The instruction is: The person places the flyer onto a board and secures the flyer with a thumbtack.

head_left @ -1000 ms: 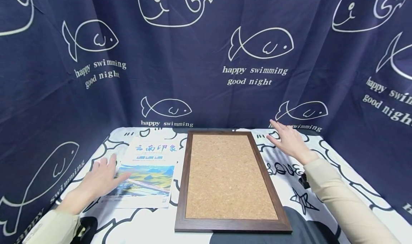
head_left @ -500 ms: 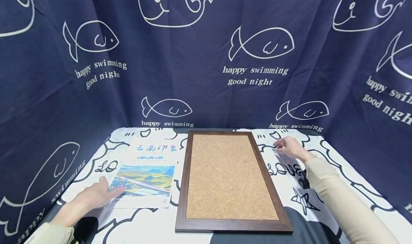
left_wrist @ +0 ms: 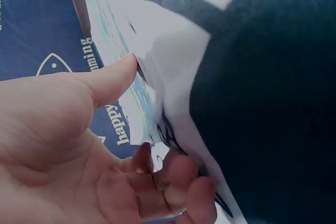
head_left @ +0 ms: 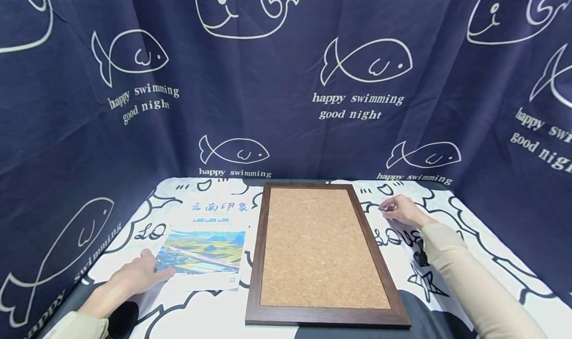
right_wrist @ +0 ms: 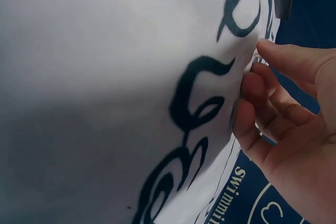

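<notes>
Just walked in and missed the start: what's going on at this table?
A person sits at a cloth-covered table with a framed cork board lying flat in the middle. The left hand pinches the near left corner of a printed poster beside the board. The right hand pinches at something small on the cloth right of the board; it is too small to identify.

The curtain bears white print in several places: "happy swimming good night" reads at far left, at centre and, cut off, at the right edge; lower down, above the table, "happy swimming" reads under two small fish. The poster, lying on the left, has a blue heading in Chinese characters, 云南印象; its smaller lines are too small to read. The tablecloth shows large black letters, "LO" on the left near the poster and something like "LOVE" on the right, partly covered.
</notes>
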A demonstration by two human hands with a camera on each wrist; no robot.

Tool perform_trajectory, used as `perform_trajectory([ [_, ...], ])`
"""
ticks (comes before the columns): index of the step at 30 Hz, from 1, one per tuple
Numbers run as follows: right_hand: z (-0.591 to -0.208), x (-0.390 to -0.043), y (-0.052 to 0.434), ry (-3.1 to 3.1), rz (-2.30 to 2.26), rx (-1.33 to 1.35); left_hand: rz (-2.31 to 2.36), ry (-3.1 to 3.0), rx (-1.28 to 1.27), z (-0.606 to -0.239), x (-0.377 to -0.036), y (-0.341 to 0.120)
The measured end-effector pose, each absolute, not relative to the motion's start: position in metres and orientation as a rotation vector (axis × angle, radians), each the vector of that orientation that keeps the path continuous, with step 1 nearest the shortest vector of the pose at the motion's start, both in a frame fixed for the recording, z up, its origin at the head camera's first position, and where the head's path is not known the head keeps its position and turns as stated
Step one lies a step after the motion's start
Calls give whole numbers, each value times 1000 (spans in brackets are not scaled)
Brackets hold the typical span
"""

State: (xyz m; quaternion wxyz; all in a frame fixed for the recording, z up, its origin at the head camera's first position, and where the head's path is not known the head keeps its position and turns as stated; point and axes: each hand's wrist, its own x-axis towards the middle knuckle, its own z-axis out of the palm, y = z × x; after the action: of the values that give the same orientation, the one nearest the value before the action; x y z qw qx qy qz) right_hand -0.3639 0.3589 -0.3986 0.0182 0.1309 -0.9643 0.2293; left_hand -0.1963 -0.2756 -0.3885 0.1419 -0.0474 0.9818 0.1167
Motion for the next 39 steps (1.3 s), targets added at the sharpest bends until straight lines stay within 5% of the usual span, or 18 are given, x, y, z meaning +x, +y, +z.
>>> perform_trajectory([
  [39,-406,-366,364,-2900,701,430,722,3040,-130,-389,-202,-270],
])
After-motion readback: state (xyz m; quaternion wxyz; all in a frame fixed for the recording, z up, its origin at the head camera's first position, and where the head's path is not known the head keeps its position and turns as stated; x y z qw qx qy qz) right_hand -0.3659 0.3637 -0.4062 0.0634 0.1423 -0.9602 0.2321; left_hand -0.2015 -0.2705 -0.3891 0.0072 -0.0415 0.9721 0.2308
